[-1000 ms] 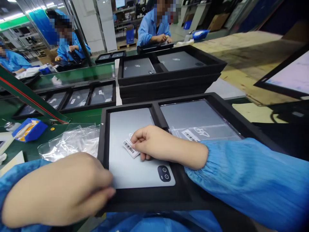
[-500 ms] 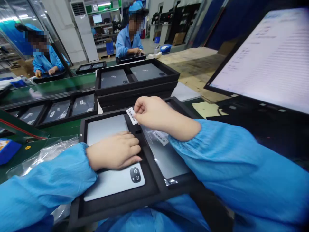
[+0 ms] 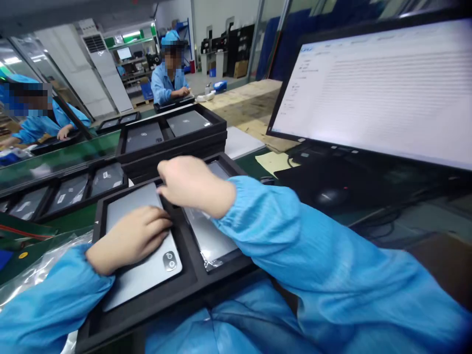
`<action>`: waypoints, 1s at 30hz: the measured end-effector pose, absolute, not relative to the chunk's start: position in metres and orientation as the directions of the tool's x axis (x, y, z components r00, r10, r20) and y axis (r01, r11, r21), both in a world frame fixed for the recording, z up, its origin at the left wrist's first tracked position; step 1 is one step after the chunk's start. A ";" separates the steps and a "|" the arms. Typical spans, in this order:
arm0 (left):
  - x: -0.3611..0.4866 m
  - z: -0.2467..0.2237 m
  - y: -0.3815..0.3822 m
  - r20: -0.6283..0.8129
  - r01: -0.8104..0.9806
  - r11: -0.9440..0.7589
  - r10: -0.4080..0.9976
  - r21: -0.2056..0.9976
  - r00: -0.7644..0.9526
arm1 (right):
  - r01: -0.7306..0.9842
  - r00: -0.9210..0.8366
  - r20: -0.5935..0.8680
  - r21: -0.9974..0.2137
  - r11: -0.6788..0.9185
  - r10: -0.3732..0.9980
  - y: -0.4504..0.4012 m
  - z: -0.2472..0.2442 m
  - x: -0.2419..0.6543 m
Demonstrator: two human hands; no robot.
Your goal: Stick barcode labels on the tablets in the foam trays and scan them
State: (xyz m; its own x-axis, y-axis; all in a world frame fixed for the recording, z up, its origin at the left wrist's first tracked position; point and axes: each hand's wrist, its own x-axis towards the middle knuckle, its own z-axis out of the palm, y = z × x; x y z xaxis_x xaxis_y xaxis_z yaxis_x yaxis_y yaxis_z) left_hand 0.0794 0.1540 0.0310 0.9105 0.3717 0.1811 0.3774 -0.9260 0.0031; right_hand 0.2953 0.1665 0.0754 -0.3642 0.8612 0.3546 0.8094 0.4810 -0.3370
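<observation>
A silver tablet with a dual camera lies back side up in the left compartment of a black foam tray. Across its middle rests my left hand, open, palm down, with loosely bent fingers. My right hand hovers over the tray's centre, its thumb and fingers closed together near the tablet's far right corner. Whatever they hold, if anything, is hidden. Under my right forearm, a second tablet in a clear film sleeve fills the right compartment, partly covered from view.
Stacked black trays with tablets stand behind. More trays with labelled tablets line the left. A monitor and a dark mouse are at the right. Clear plastic film lies left of my tray. Two co-workers sit beyond.
My view has swung right, so the scene sits further left. The barcode label seen at my right fingertips is no longer visible. That hand is now nearer the silver tablet's corner.
</observation>
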 end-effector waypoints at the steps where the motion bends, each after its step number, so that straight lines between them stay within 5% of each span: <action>1: 0.082 0.028 0.155 0.101 0.392 -0.920 0.388 -0.017 0.916 | 0.823 -0.291 0.433 -0.342 0.454 0.853 0.159 0.088 0.310; 5: 0.089 0.028 0.151 0.003 0.433 -0.887 0.438 -0.162 0.899 | 0.768 -0.180 0.621 -0.395 0.503 0.763 0.108 0.105 0.355; 8: 0.121 0.037 0.138 -0.074 0.352 -0.893 0.385 -0.280 0.920 | 0.697 -0.298 0.719 -0.285 0.658 0.628 0.064 0.074 0.364; 13: 0.225 0.039 0.107 -0.090 0.462 -0.870 0.481 -0.172 0.872 | 0.648 -0.477 0.823 0.092 0.756 0.309 0.027 0.005 0.365; 17: 0.279 0.034 0.099 -0.106 0.564 -0.805 0.587 -0.182 0.803 | 0.633 -0.515 0.799 0.110 0.766 0.311 0.017 -0.011 0.383; 21: 0.277 0.040 0.113 -0.125 0.616 -0.781 0.625 -0.105 0.771 | 0.663 -0.453 0.771 -0.044 0.747 0.447 0.017 -0.006 0.411; 24: 0.248 0.052 0.131 -0.094 0.729 -0.682 0.731 -0.061 0.676 | 0.685 -0.320 0.691 -0.304 0.662 0.648 0.029 0.007 0.430; 27: 0.207 0.062 0.140 -0.054 0.838 -0.541 0.837 0.073 0.545 | 0.623 -0.173 0.407 -0.660 0.420 0.897 0.052 0.021 0.439; 30: 0.169 0.062 0.131 0.019 0.866 -0.458 0.886 0.202 0.464 | 0.569 -0.137 0.090 -0.808 0.152 0.987 0.085 0.026 0.432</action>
State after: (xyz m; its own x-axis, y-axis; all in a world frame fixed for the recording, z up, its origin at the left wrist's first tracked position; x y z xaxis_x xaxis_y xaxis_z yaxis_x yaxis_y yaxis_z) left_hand 0.1689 0.1313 0.0617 0.4642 0.8855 0.0194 0.8656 -0.4582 0.2018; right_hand 0.4324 0.0854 0.0260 -0.1367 0.9866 0.0896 0.5690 0.1522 -0.8081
